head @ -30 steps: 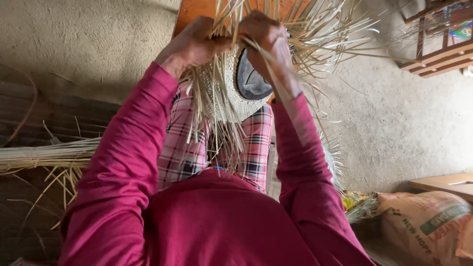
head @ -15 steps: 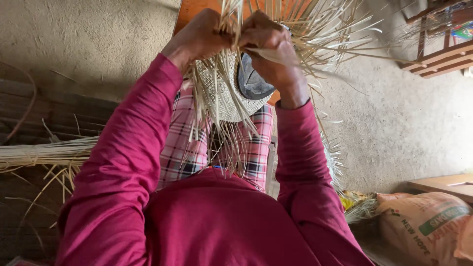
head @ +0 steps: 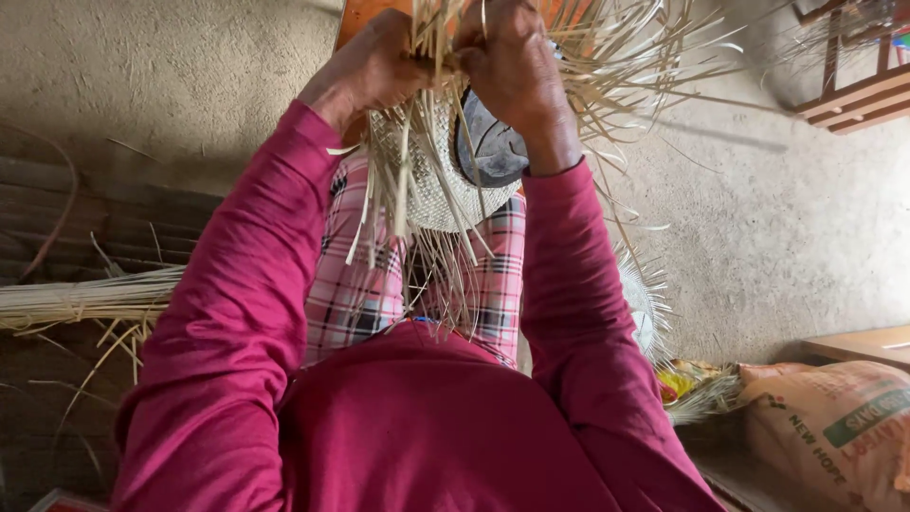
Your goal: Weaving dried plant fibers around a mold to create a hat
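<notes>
Straw hat [head: 427, 190], one, gripped by left hand [head: 370, 66] and right hand [head: 507, 66].

Woven piece [head: 427, 180] is lying over the lap; straw bundle [head: 85, 299] left, sack [head: 834, 427] near right.

The rough grey floor [head: 777, 246] carries a bundle of pale straw strips [head: 85, 301] at the left, a printed sack [head: 834, 427] at the lower right, and a wooden frame [head: 853, 90] far right.
</notes>
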